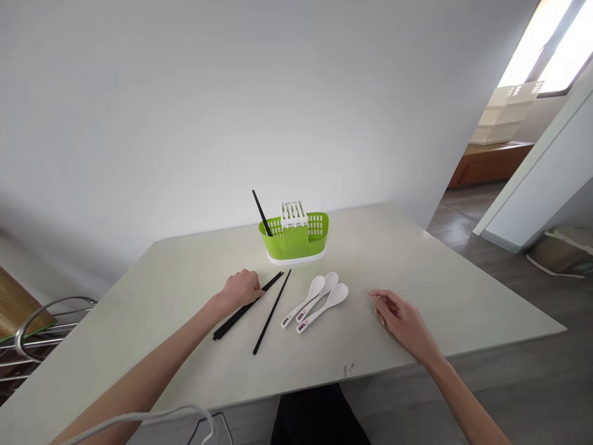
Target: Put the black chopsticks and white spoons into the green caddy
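Observation:
My left hand (241,288) is closed on a small bundle of black chopsticks (234,319) lying slantwise on the table; its curled fingers partly hide them. Just right of the bundle, a single black chopstick (272,312) lies apart. Three white spoons with printed handle ends rest side by side, among them a left spoon (303,301) and a right spoon (324,308). My right hand (396,318) rests by the table, right of the spoons, holding nothing, its fingers loosely bent. Behind them stands a green utensil holder (294,244) with a black chopstick (262,213) leaning in its left compartment.
The pale table (370,247) meets a white wall (231,111) at the back. A metal rack (32,337) stands beyond the left edge. In the foreground a white cable (139,416) crosses the lower left. A doorway and window lie at the far right.

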A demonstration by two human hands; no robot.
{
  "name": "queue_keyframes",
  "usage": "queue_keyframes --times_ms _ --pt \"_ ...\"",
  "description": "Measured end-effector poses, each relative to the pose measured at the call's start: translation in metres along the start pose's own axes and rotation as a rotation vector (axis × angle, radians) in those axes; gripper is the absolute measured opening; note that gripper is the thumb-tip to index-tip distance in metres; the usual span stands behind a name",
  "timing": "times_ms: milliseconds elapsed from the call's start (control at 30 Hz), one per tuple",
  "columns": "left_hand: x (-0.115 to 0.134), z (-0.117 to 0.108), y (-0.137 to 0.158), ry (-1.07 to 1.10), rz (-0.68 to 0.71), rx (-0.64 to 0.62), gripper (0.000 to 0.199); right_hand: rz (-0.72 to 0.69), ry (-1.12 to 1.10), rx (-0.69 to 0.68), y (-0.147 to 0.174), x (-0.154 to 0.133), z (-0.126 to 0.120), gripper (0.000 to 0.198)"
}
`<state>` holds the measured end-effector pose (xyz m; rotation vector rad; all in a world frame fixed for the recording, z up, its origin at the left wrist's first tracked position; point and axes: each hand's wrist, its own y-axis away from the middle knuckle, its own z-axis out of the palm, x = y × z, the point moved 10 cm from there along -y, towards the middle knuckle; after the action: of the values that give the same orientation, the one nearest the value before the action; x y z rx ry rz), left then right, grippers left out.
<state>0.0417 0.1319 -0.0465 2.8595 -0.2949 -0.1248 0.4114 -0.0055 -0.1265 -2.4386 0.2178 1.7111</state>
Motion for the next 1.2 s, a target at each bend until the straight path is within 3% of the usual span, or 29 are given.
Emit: queue_keyframes --times_ms 267,467,567,800,933,1033,1200 --pt "0.008 0.005 -0.006 0.029 0.061 -0.122 0.017 -0.004 -0.026 0.007 -0.001 0.005 0.0 0.052" --pt "0.008 0.004 -0.01 0.143 0.102 -0.13 0.022 0.0 -0.039 0.008 -0.001 0.009 -0.001 0.052" --pt "0.0 -0.008 -0.007 0.239 0.112 -0.115 0.027 0.009 -0.033 -0.004 0.0 0.011 -0.001 0.051" --pt "-0.058 -0.077 0.01 0.593 0.002 0.111 0.044 0.059 -0.019 -0.027 0.003 0.015 0.001 0.052" --pt "-0.084 -0.114 0.027 0.84 -0.042 0.401 0.051 0.057 -0.005 -0.024 0.004 0.014 0.0 0.052" --pt "-0.093 -0.121 0.037 0.917 -0.081 0.587 0.047 0.058 -0.012 -0.021 0.003 0.014 -0.001 0.053" --pt "-0.089 -0.105 0.035 0.921 -0.105 0.663 0.043 0.055 -0.021 -0.009 0.003 0.013 -0.001 0.051"
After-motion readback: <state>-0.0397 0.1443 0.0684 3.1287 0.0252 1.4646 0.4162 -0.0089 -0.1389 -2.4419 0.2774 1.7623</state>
